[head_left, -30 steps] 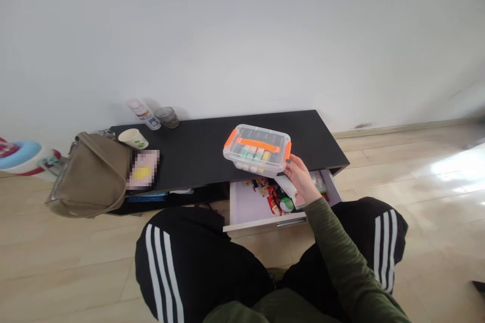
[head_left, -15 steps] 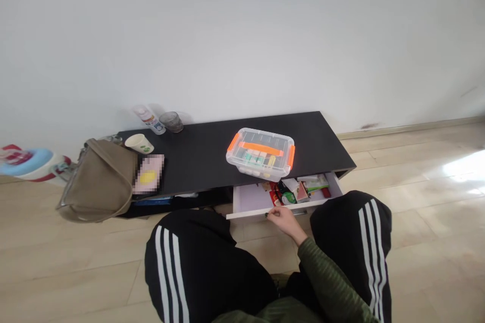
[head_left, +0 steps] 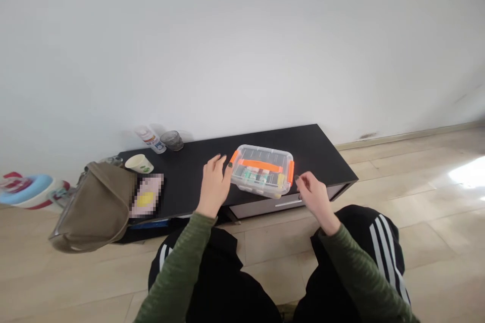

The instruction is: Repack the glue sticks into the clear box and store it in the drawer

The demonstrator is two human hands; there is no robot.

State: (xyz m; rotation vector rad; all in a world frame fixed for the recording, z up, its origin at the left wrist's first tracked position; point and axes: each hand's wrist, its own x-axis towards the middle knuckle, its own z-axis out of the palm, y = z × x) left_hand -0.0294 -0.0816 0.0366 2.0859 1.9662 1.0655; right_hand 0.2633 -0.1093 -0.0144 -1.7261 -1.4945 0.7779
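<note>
A clear plastic storage box [head_left: 257,187] with an orange handle [head_left: 260,165] and orange side latches sits on the black top of a low cabinet [head_left: 197,161]. Small green, white and yellow packages show through its walls. My left hand [head_left: 214,185] is at the box's left latch, fingers apart; whether they touch the latch is unclear. Just off the right latch [head_left: 290,172] is my right hand [head_left: 313,194], fingers loosely curled with a gap between them and holding nothing. Beneath the box, the white drawer [head_left: 261,209] with a metal handle is pushed in.
On the cabinet's left stand a paper cup [head_left: 139,163], a dark glass [head_left: 172,140] and a spray can [head_left: 151,139]. A brown bag [head_left: 94,207] and a blurred-out pink item [head_left: 147,196] lie at that end. A wall [head_left: 242,50] rises behind.
The drawer, open with small items inside before, is now closed. My right hand has moved up from the drawer front to the box's right side. My left hand has come into view at its left.
</note>
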